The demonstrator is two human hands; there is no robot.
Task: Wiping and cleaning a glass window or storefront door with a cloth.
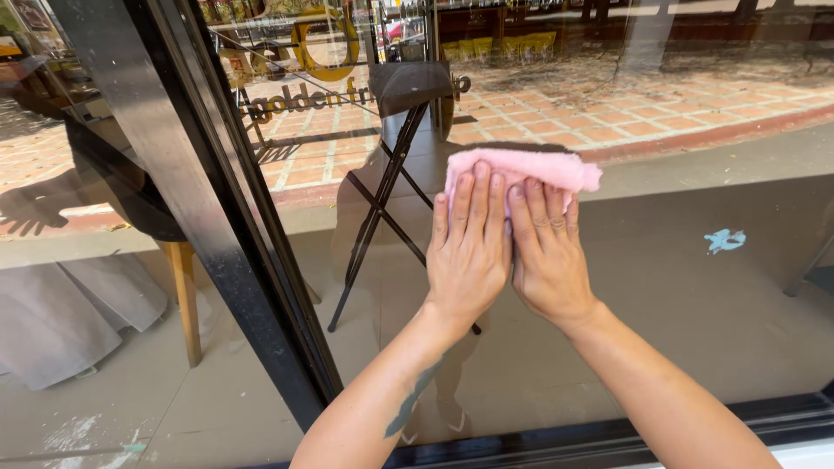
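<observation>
Left hand (466, 252) and right hand (546, 252): fingers flat, close together, pressing pink cloth (521, 169) against glass pane (678, 287) | cloth bunched under and above fingertips, right end loose | risk: uneven pressure lets cloth slide out upward; bare palms below it may smear glass | black frame (208, 217) left of fingers, could snag cloth.

Soft pink cloth (521, 169) on glossy, reflective glass pane (678, 287).
</observation>
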